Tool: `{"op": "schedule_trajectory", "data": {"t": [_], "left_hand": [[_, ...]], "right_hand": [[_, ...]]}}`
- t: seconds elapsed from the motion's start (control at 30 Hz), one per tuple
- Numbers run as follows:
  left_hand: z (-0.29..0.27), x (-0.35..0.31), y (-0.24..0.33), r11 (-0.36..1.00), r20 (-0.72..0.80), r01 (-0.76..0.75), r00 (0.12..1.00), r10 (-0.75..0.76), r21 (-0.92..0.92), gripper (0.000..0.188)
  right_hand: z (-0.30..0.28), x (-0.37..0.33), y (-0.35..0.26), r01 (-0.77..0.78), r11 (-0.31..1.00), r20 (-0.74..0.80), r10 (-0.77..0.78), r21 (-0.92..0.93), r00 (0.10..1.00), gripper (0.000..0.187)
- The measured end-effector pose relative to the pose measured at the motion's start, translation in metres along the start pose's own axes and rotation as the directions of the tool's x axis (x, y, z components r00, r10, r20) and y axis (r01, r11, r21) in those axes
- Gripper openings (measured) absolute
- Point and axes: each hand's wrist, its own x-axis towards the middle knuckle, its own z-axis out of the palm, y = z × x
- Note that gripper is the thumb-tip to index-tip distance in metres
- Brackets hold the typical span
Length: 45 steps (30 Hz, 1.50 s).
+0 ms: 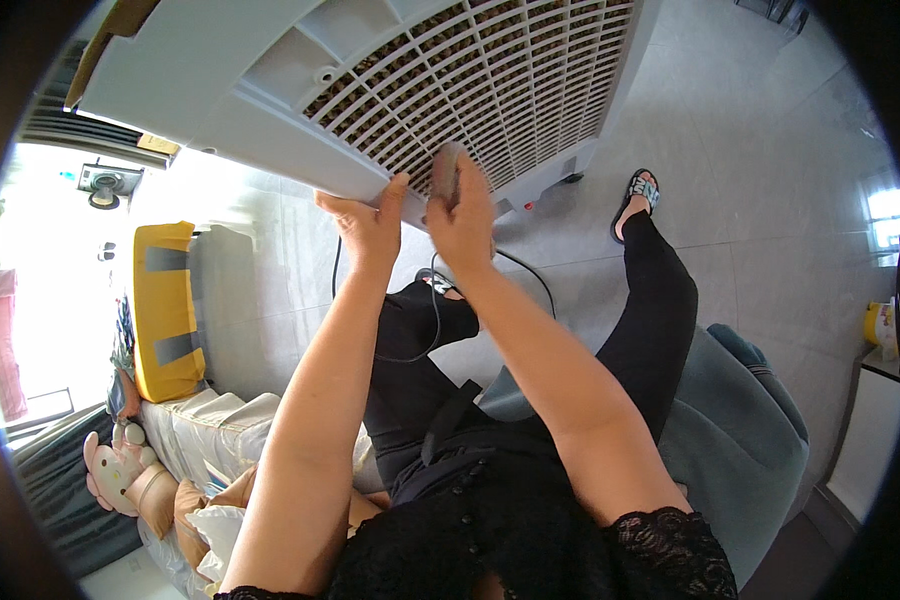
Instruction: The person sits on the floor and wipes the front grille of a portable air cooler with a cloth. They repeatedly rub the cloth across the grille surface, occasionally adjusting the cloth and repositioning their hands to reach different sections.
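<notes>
A large white air cooler [205,85] stands tilted in front of me, its white grille [530,85] over a brown honeycomb-like pad. At its near lower edge, my left hand [368,228] grips the casing, thumb on the grille side and the other fingers partly hidden along the rim. My right hand [462,225] is closed around a grey-brown, rounded object [447,172], held up against the grille. Its kind is unclear, as my fingers cover part of it.
A dark cable [436,320] loops over my legs and the grey tiled floor [730,150]. At left are a yellow-lidded storage box [162,310] and a covered sofa [205,425] with cushions and a plush toy [115,470]. I sit on a grey-green seat [735,440]. A white cabinet [870,430] stands at right.
</notes>
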Motion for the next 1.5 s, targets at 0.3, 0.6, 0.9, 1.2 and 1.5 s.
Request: {"op": "schedule_trajectory", "data": {"t": [0.3,0.6,0.9,1.2,1.5], "left_hand": [[0.002,0.001,-0.004,0.999,-0.022,-0.022,1.000,0.022,0.025,0.094],[-0.001,0.000,-0.009,0.988,-0.002,-0.081,0.997,0.082,0.128,0.092],[-0.001,0.000,-0.010,0.977,0.006,-0.108,0.994,0.109,0.184,0.094],[0.002,0.001,-0.007,0.991,-0.002,-0.048,0.999,0.048,0.123,0.097],[0.001,0.003,-0.015,0.989,0.011,-0.093,0.996,0.092,0.113,0.095]], "right_hand": [[0.013,-0.011,-0.010,-0.076,0.997,0.009,0.076,-0.032,0.997,0.056],[0.012,0.002,0.015,-0.271,0.948,-0.202,0.302,0.164,0.932,0.054],[0.011,-0.003,0.017,-0.213,0.972,-0.170,0.227,0.097,0.959,0.054],[0.012,-0.003,0.018,-0.121,0.990,-0.199,0.133,0.070,0.971,0.059],[0.006,-0.006,0.023,-0.206,0.974,-0.045,0.211,0.097,0.976,0.060]]}}
